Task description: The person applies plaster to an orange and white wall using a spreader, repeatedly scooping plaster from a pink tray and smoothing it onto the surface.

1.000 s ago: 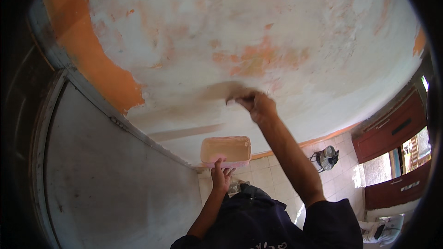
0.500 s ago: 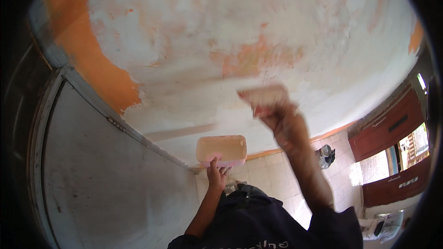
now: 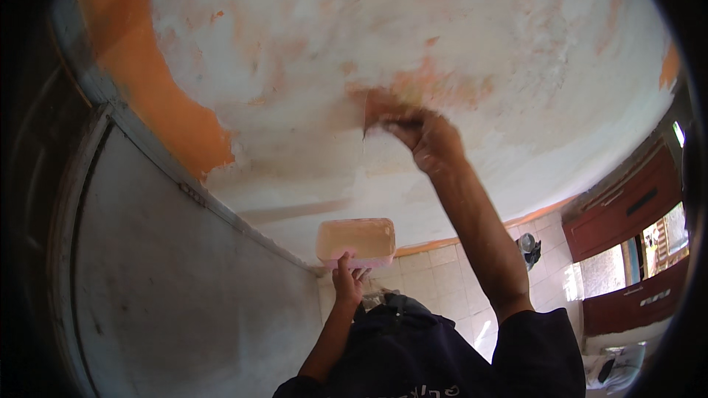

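Reaches up and forward with the right arm [image 3: 483,228], lightly bent, slanting leftward toward the wrist. Pinches with the right hand [image 3: 436,141], pointed left, well above the left one, with fingers partly lost in blur. Holds the left forearm [image 3: 328,340] lower, angled up and rightward, with the left hand [image 3: 347,286] clasping, thumb [image 3: 346,261] raised.

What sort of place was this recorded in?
Probably a room in a house, judging by the patchy white-and-orange wall, the pale tiled floor and what look like dark red doors on the right.
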`<state>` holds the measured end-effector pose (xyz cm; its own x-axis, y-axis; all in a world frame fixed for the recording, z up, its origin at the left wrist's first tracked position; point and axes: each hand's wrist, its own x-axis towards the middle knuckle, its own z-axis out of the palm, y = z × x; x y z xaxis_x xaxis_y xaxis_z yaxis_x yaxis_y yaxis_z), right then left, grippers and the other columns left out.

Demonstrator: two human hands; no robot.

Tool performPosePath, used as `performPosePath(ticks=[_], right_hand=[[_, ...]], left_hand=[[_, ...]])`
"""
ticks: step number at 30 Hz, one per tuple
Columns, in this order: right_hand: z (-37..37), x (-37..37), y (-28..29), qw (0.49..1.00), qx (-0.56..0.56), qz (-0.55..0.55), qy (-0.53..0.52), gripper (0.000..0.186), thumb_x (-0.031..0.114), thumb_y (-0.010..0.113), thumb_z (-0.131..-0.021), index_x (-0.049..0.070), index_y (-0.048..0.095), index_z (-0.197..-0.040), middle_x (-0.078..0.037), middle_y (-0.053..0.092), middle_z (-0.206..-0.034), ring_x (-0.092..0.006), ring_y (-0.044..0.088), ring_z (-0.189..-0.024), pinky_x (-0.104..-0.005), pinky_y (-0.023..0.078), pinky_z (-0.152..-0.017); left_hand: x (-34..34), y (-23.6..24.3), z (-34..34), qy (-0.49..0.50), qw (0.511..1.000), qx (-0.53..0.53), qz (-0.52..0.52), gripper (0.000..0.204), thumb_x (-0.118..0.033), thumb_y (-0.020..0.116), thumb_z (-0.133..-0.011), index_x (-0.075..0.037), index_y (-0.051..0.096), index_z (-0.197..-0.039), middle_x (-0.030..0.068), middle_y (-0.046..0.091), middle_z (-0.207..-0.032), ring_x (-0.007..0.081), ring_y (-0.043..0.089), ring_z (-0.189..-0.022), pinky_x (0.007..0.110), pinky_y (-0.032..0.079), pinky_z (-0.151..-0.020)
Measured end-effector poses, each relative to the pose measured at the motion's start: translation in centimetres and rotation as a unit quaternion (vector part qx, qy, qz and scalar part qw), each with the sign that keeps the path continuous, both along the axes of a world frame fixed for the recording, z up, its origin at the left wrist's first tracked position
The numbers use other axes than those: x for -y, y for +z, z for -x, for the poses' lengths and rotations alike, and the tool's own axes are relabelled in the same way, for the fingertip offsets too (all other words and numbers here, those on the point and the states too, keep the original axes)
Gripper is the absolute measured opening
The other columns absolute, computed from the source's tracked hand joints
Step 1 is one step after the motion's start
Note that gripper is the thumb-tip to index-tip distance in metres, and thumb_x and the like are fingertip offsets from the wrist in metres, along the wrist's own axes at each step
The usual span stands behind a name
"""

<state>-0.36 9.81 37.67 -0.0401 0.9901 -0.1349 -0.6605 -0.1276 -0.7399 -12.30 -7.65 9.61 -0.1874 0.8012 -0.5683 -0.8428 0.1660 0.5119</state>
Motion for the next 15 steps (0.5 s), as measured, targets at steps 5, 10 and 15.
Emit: performPosePath(ticks=[5,10,15], right_hand=[[-1.9,5.2,5.4,0.995,0.026,-0.082,0.044,0.02,-0.001,0.038,-0.084,-0.014,0.049,-0.096,-0.025,0.059,-0.093,-0.0306,0.061,-0.091,-0.0363,0.051,-0.087],[-3.2,8.8,-5.1,0.998,0.023,-0.046,0.045,0.04,0.027,0.039,-0.095,-0.012,0.047,-0.102,-0.022,0.06,-0.093,-0.0291,0.062,-0.086,-0.0404,0.054,-0.079],[-0.1,7.4,-12.6,0.977,0.125,0.162,0.06,0.02,-0.001,0.038,-0.085,-0.018,0.041,-0.095,-0.025,0.058,-0.084,-0.0343,0.063,-0.078,-0.0395,0.058,-0.07]], left_hand=[[0.1,0.8,-0.1,0.007,1.0,-0.007,-0.009,0.055,-0.035,0.058,-0.081,-0.004,0.039,-0.123,0.012,0.043,-0.117,0.0298,0.046,-0.109,0.048,0.044,-0.09],[0.1,1.0,0.0,0.005,1.0,-0.012,0.008,0.055,-0.035,0.058,-0.081,-0.006,0.039,-0.124,0.0113,0.042,-0.118,0.03,0.045,-0.11,0.049,0.043,-0.091],[0.0,-0.3,0.2,-0.003,1.0,0.003,0.017,0.054,-0.035,0.059,-0.08,-0.005,0.041,-0.122,0.0105,0.044,-0.116,0.0303,0.049,-0.106,0.049,0.044,-0.09]])
